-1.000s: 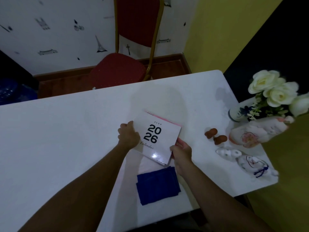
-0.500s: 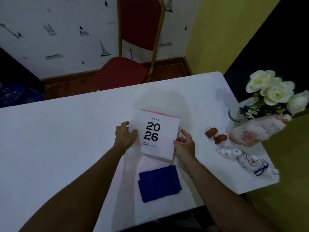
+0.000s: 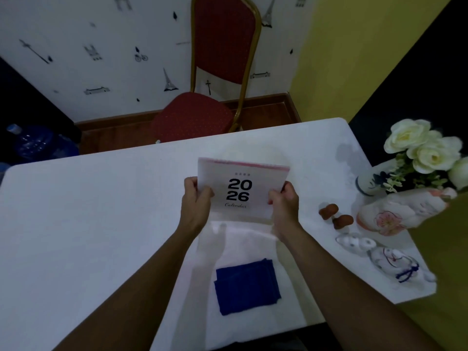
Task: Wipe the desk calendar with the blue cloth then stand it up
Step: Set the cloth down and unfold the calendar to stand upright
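White card, the desk calendar (image 3: 243,190) is pinched at both side edges by my left hand (image 3: 196,201) and right hand (image 3: 283,202), cover facing me to square it. The blue cloth (image 3: 247,286) lies folded just nearer me than the calendar, within reach on the surface (image 3: 101,211).

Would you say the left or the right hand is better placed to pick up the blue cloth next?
Probably the right hand. Both hands grip the desk calendar, the left hand at its other edge. The blue cloth lies nearer the person, slightly closer to the right forearm.

A red chair (image 3: 202,115) stands beyond the tabletop's (image 3: 88,211) far edge. Along the right edge — a vase of white flowers (image 3: 420,150), two brown figurines (image 3: 335,216), a floral ceramic piece (image 3: 395,215) and glass ornaments (image 3: 379,254). A blue water bottle (image 3: 33,144) sits on the floor past the far left corner.
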`<state>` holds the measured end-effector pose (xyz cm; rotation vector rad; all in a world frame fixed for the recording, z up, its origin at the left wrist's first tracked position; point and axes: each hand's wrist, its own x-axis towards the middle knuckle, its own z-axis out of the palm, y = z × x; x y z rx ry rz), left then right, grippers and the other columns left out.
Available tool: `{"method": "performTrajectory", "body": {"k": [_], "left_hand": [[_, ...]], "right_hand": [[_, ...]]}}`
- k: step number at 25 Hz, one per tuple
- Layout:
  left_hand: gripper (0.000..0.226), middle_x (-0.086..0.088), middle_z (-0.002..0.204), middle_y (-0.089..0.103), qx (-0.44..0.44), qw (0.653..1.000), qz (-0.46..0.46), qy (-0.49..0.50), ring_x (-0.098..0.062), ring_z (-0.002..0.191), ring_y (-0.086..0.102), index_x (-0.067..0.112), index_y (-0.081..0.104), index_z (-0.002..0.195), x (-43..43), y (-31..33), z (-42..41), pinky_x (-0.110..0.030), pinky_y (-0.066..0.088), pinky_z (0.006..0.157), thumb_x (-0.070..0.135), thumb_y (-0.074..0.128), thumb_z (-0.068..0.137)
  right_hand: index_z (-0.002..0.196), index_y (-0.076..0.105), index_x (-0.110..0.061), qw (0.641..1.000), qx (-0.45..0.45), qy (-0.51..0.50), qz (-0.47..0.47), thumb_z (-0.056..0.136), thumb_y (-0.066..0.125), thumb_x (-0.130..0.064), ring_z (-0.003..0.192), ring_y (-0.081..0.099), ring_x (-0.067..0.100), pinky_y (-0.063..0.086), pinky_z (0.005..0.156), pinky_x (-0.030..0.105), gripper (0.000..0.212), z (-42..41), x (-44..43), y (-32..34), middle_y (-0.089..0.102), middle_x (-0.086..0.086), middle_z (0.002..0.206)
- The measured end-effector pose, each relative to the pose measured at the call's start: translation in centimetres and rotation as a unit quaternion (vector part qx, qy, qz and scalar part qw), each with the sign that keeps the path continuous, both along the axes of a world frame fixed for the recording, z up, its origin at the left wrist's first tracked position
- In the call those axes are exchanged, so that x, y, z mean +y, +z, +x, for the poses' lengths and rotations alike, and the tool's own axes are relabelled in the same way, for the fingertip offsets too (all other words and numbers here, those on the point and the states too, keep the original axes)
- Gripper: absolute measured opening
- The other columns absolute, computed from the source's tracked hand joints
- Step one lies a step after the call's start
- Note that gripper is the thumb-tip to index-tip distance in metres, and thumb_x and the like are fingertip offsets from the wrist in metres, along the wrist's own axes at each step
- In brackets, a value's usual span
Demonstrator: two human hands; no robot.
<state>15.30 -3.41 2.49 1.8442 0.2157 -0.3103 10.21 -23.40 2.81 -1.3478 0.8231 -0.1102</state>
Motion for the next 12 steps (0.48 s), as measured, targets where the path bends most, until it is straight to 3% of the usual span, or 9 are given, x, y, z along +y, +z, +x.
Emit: {"method": "performTrajectory", "body": {"k": [3, 6, 9, 12], "left_hand": [[0.024, 0.011, 0.108, 0.059, 0.008, 1.0, -0.007, -0.023, -0.009, 0.098, 0.062, 0.017, 0.042, 0.12, 0.2, -1.3, -0.7, -0.007, 0.055, 0.06, 0.016, 0.05, 0.097], [0.027, 0.013, 0.111, 0.06, 0.016, 0.999, -0.012, -0.038, -0.008, 0.102, 0.064, 0.021, 0.042, 0.124, 0.6, -2.4, -1.6, -0.011, 0.058, 0.065, 0.021, 0.047, 0.097], [0.033, 0.016, 0.117, 0.061, 0.024, 0.998, -0.009, -0.059, -0.008, 0.107, 0.065, 0.027, 0.041, 0.13, 1.2, -3.3, -2.0, -0.018, 0.064, 0.073, 0.02, 0.048, 0.098], [0.049, 0.022, 0.125, 0.059, 0.036, 0.994, 0.039, -0.094, -0.007, 0.11, 0.063, 0.031, 0.041, 0.141, 2.0, -4.3, -2.0, -0.029, 0.059, 0.095, 0.005, 0.053, 0.102]], "right_hand": [[0.098, 0.064, -0.021, 1.0, -0.001, 0.026, -0.016, 0.075, 0.054, -0.001, 0.077, 0.061, 0.013, 0.05, 0.053, 0.015, 0.032, -0.4, -0.2, -1.1, 0.067, -0.005, 0.084], [0.103, 0.065, -0.02, 0.997, 0.007, 0.067, -0.037, 0.08, 0.052, 0.008, 0.082, 0.063, 0.009, 0.049, 0.053, 0.009, 0.039, -0.8, -0.4, -2.2, 0.069, -0.006, 0.089], [0.109, 0.064, -0.026, 0.993, 0.026, 0.1, -0.062, 0.081, 0.054, 0.001, 0.092, 0.064, 0.011, 0.049, 0.059, 0.011, 0.04, -1.1, -0.9, -2.9, 0.07, -0.009, 0.097], [0.12, 0.058, -0.034, 0.98, 0.04, 0.154, -0.116, 0.087, 0.06, -0.004, 0.111, 0.063, 0.019, 0.054, 0.071, 0.011, 0.044, -2.2, -2.4, -4.3, 0.068, -0.016, 0.111]]}}
